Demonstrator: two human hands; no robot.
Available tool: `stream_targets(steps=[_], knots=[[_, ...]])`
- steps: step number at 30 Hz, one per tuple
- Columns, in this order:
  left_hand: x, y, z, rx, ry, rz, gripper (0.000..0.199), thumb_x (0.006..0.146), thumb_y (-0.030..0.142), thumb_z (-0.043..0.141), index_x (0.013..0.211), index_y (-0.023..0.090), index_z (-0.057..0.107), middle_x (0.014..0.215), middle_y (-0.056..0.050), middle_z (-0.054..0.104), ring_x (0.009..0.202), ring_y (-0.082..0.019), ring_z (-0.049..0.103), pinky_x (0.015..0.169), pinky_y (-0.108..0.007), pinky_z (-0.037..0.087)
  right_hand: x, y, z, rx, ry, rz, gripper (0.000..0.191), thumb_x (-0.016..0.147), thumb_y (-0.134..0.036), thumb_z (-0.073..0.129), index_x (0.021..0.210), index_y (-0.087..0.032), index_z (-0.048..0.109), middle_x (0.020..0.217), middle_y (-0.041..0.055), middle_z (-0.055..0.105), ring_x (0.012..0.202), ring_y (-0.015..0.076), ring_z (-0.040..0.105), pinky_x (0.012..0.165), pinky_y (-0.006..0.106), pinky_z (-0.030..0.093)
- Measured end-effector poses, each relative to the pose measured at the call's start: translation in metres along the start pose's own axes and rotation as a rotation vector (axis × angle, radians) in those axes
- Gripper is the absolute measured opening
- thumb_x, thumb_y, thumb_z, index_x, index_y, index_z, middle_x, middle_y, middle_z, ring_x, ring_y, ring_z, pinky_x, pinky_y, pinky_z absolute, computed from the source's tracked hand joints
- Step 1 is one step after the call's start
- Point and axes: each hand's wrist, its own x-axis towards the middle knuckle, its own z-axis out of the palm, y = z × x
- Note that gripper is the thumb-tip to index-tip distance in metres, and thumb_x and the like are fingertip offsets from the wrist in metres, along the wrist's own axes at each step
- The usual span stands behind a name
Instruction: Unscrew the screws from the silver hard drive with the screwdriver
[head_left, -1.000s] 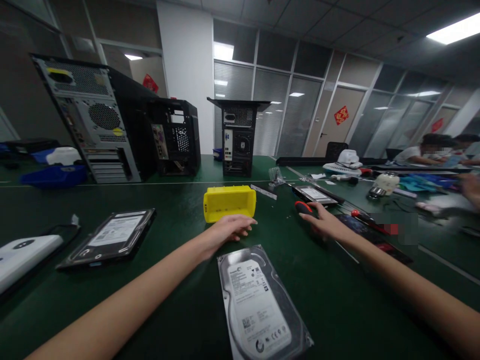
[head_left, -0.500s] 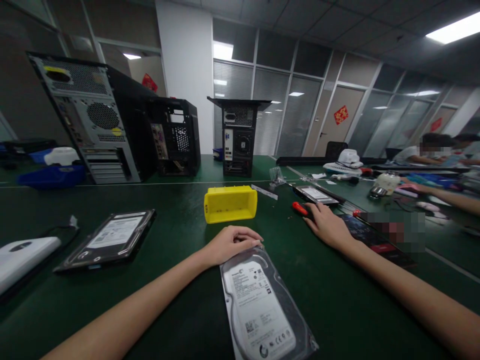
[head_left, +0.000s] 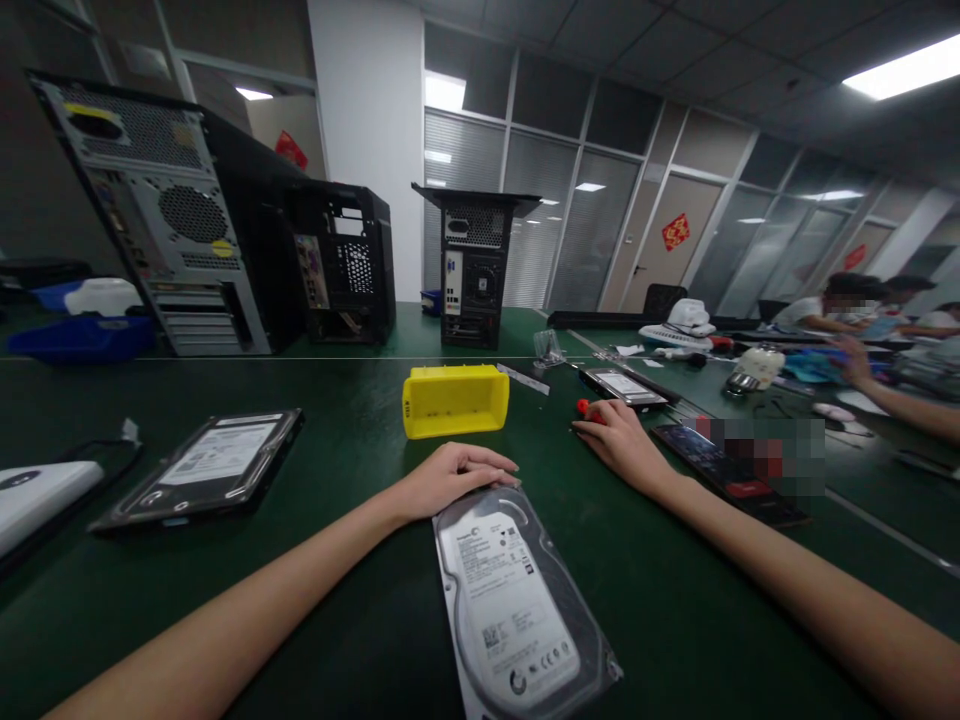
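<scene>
In the head view, a hard drive (head_left: 517, 610) in a clear bag lies label up on the green table, close in front of me. My left hand (head_left: 450, 480) rests on its far end, fingers loosely stretched to the right and the thumb along the edge. Farther right, my right hand (head_left: 622, 440) has its fingers closed over a red-handled tool, which looks like a screwdriver (head_left: 583, 406); its shaft is hidden. A yellow plastic bin (head_left: 455, 402) lies on its side beyond my left hand, its opening towards me.
Another hard drive (head_left: 217, 465) lies left, beside a white device (head_left: 45, 500) with a cable. A third drive (head_left: 624, 388) lies beyond my right hand, with a dark flat board (head_left: 720, 470) beside it. Computer cases (head_left: 474, 270) stand behind. A co-worker's hand (head_left: 855, 365) is at far right.
My right hand has moved slightly left and closed over the red handle, covering more of it. My left hand stays on the bagged drive. The co-worker's hand at far right has risen.
</scene>
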Motion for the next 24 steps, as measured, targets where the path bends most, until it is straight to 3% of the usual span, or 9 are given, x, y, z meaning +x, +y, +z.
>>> stream_targets(steps=[9, 24], knots=[[-0.0007, 0.0040, 0.0036, 0.018, -0.081, -0.011, 0.033, 0.089, 0.028, 0.052, 0.120, 0.017, 0.056, 0.118, -0.008, 0.062, 0.108, -0.021, 0.056, 0.090, -0.030, 0.042, -0.0045, -0.0020, -0.0063, -0.012, -0.011, 0.063, 0.027, 0.089, -0.033, 0.047, 0.105, -0.014, 0.056, 0.108, 0.0075, 0.054, 0.099, 0.0154, 0.052, 0.086, 0.036, 0.045], [0.0040, 0.0001, 0.0051, 0.006, -0.031, -0.036, 0.029, 0.086, 0.026, 0.056, 0.113, 0.015, 0.059, 0.107, -0.008, 0.067, 0.097, -0.021, 0.063, 0.080, -0.030, 0.047, -0.0087, 0.0021, -0.0034, -0.016, -0.032, 0.193, 0.031, 0.088, -0.036, 0.048, 0.108, -0.013, 0.054, 0.108, 0.0081, 0.055, 0.097, 0.0154, 0.054, 0.085, 0.036, 0.047]])
